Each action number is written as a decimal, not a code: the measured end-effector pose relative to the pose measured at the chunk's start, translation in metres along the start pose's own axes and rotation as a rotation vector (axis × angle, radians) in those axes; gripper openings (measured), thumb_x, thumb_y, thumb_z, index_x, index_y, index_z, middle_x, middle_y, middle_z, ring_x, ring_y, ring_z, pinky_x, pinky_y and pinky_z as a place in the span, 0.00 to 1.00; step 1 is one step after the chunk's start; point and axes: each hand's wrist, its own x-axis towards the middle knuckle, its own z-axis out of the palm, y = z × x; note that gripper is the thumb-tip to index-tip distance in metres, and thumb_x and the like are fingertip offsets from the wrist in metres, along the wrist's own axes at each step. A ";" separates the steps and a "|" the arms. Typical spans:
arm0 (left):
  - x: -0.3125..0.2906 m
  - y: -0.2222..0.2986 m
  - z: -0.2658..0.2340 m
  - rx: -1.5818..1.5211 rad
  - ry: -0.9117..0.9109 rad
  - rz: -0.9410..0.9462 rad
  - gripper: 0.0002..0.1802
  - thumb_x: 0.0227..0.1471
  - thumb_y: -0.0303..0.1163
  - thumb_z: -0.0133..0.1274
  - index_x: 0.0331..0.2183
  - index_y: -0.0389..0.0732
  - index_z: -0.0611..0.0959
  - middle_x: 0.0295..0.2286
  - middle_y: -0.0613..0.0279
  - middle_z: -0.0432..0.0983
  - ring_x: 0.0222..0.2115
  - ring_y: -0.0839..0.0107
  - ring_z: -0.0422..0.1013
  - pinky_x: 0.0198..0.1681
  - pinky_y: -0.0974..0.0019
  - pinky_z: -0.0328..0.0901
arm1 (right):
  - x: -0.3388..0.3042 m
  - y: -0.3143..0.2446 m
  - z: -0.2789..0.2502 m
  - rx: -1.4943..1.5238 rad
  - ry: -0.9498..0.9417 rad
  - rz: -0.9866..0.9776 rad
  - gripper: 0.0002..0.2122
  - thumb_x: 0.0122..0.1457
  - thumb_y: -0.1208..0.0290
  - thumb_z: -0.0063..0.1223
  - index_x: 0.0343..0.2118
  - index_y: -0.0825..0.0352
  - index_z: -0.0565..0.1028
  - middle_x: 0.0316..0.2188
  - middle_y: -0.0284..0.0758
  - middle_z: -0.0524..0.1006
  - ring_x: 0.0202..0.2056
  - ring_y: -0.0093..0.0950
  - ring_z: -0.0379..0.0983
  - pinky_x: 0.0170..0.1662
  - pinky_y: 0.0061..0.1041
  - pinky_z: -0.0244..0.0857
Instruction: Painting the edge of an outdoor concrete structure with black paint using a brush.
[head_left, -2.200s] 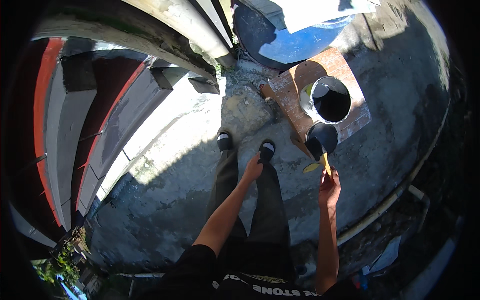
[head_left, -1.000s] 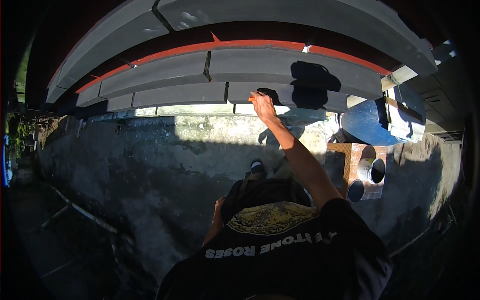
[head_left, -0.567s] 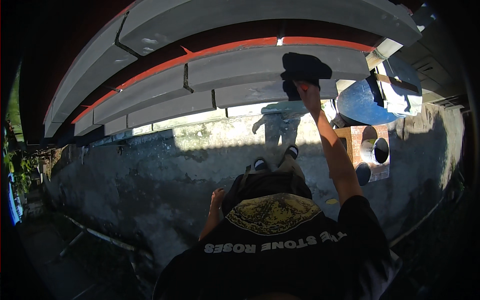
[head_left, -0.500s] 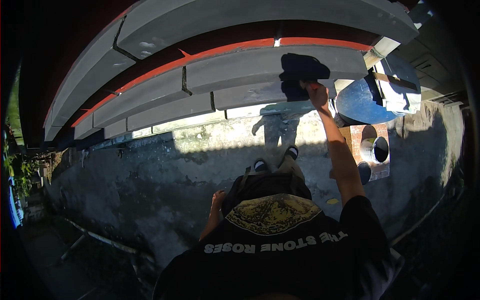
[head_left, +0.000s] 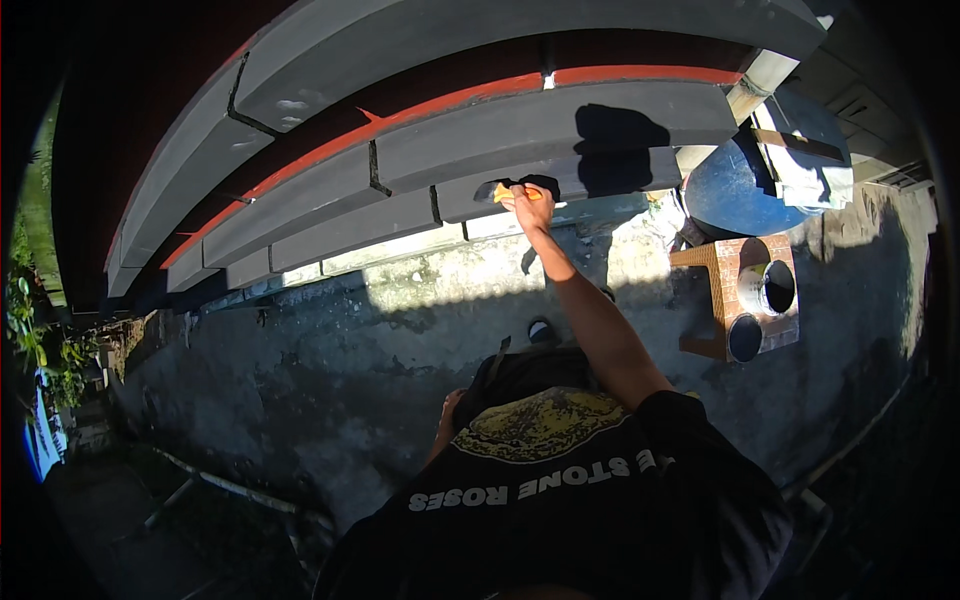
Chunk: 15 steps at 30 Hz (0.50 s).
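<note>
My right hand (head_left: 532, 208) is closed round a tool with an orange handle (head_left: 518, 193) and a dark, flat head. The head points left, against or very near the face of the lower grey ledge (head_left: 580, 172); whether it is a brush or a scraper is too small to make out. A dark shadow falls on the ledge beside the hand. My left hand (head_left: 452, 407) hangs low by my left hip, partly hidden behind my dark clothing, and its fingers do not show clearly.
Stepped grey ledges with dark joints and a red band (head_left: 650, 74) run across the front. At the right, a brown stool (head_left: 710, 290) bears an open can (head_left: 762, 288) and a dark round container (head_left: 744, 338). A blue drum (head_left: 725, 195) stands behind it. Concrete floor (head_left: 300, 370) lies below.
My right hand has swept left along the lower ledge with the orange-handled tool, away from the drum. My left hand has shifted slightly and is more covered by clothing.
</note>
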 end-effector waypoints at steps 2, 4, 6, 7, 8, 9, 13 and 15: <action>0.000 0.012 0.004 -0.079 0.023 -0.001 0.20 0.56 0.39 0.53 0.47 0.37 0.80 0.40 0.57 0.79 0.39 0.69 0.76 0.41 0.64 0.71 | -0.009 0.002 0.013 -0.099 0.047 -0.035 0.08 0.53 0.73 0.55 0.32 0.73 0.76 0.30 0.46 0.79 0.23 0.35 0.78 0.29 0.29 0.75; 0.001 0.018 0.006 0.145 0.185 -0.068 0.22 0.55 0.37 0.52 0.48 0.34 0.77 0.38 0.56 0.78 0.37 0.69 0.75 0.40 0.65 0.70 | 0.004 0.000 -0.002 0.648 -0.115 0.466 0.10 0.54 0.75 0.55 0.36 0.76 0.72 0.32 0.47 0.76 0.26 0.38 0.79 0.31 0.33 0.79; -0.001 0.014 0.001 0.364 0.344 -0.144 0.24 0.53 0.35 0.52 0.49 0.31 0.75 0.36 0.55 0.77 0.36 0.69 0.75 0.39 0.66 0.70 | 0.043 -0.001 -0.050 0.643 0.085 0.441 0.09 0.53 0.80 0.53 0.36 0.77 0.70 0.31 0.46 0.75 0.29 0.40 0.79 0.34 0.34 0.81; -0.004 0.010 -0.005 0.189 0.196 -0.088 0.24 0.52 0.36 0.53 0.48 0.32 0.76 0.39 0.53 0.76 0.38 0.67 0.74 0.40 0.65 0.69 | 0.063 0.000 -0.082 0.759 0.215 0.281 0.10 0.51 0.78 0.55 0.35 0.76 0.71 0.31 0.45 0.75 0.28 0.39 0.79 0.32 0.33 0.81; -0.006 0.005 -0.013 0.031 0.106 -0.112 0.23 0.52 0.36 0.54 0.48 0.33 0.76 0.42 0.51 0.75 0.40 0.64 0.74 0.41 0.64 0.69 | 0.096 -0.005 -0.111 0.751 0.317 0.245 0.10 0.52 0.77 0.54 0.35 0.76 0.72 0.29 0.44 0.75 0.27 0.39 0.78 0.33 0.36 0.81; -0.010 -0.003 -0.018 0.125 0.040 -0.033 0.23 0.52 0.35 0.54 0.48 0.33 0.76 0.42 0.51 0.74 0.40 0.63 0.74 0.41 0.64 0.69 | 0.121 -0.007 -0.145 0.613 0.388 0.080 0.07 0.54 0.76 0.51 0.31 0.76 0.73 0.27 0.44 0.76 0.26 0.37 0.78 0.32 0.32 0.79; -0.018 -0.023 -0.031 0.613 0.093 0.012 0.23 0.51 0.34 0.54 0.48 0.34 0.76 0.43 0.50 0.73 0.41 0.62 0.73 0.43 0.64 0.68 | 0.194 -0.018 -0.240 0.519 0.795 -0.116 0.10 0.56 0.76 0.50 0.34 0.80 0.78 0.24 0.40 0.79 0.23 0.27 0.75 0.28 0.22 0.71; -0.020 -0.022 -0.030 0.694 0.085 0.033 0.23 0.51 0.33 0.54 0.48 0.34 0.76 0.44 0.49 0.73 0.42 0.61 0.72 0.43 0.64 0.68 | 0.196 -0.019 -0.246 0.722 0.734 -0.127 0.10 0.55 0.80 0.49 0.35 0.81 0.77 0.25 0.41 0.79 0.24 0.28 0.76 0.31 0.23 0.73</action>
